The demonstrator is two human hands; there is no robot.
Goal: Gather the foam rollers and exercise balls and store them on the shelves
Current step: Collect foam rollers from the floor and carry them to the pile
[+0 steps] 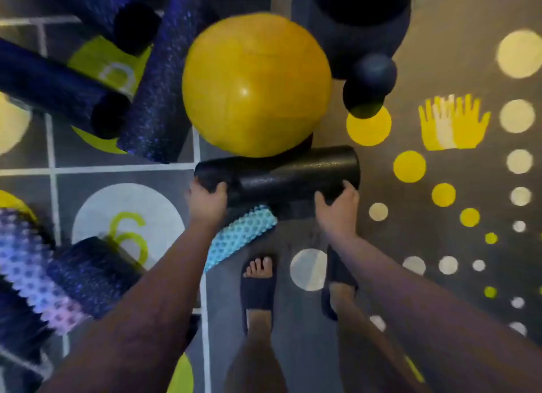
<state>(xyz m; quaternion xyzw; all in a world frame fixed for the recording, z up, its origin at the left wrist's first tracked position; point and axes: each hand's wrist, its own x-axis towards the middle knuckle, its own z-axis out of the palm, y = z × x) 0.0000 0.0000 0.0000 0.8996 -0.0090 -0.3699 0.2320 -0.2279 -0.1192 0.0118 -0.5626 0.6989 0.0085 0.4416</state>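
Note:
A black foam roller lies crosswise in front of me, just below a large yellow exercise ball. My left hand grips its left end and my right hand grips its right end. Under it, a teal knobbly roller sticks out between my arms. Several dark blue speckled rollers lie piled at the upper left. A small dark peanut-shaped ball sits right of the yellow ball. A purple knobbly roller and another blue roller lie at the lower left.
The grey floor carries painted dots, yellow handprints and a numbered grid with a 6. My feet in dark slides stand below the roller. A large dark ball fills the top edge.

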